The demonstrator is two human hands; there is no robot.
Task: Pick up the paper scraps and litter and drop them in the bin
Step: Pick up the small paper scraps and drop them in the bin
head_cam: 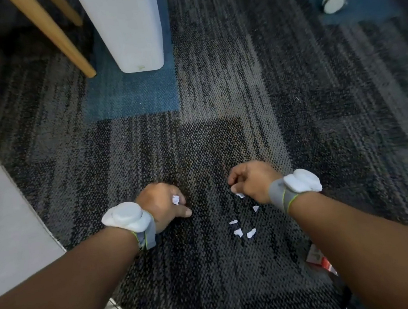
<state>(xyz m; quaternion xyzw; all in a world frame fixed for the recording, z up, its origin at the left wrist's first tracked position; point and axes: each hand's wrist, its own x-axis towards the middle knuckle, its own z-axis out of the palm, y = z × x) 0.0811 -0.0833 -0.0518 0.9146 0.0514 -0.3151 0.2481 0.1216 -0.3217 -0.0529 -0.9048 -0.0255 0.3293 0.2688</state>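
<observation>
Where hands hover, paper scraps dot striped carpet, white bin beyond

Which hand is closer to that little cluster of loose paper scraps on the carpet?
Right. The right hand hovers just above the cluster of paper scraps; the left hand is farther off to their left, holding a scrap.

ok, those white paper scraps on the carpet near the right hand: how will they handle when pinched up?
The paper scraps look tiny and thin, so probably very light and floppy. Lying flat on the textured carpet, they may resist a clean pinch. The left hand already holds one crumpled, so they likely crush easily.
</observation>
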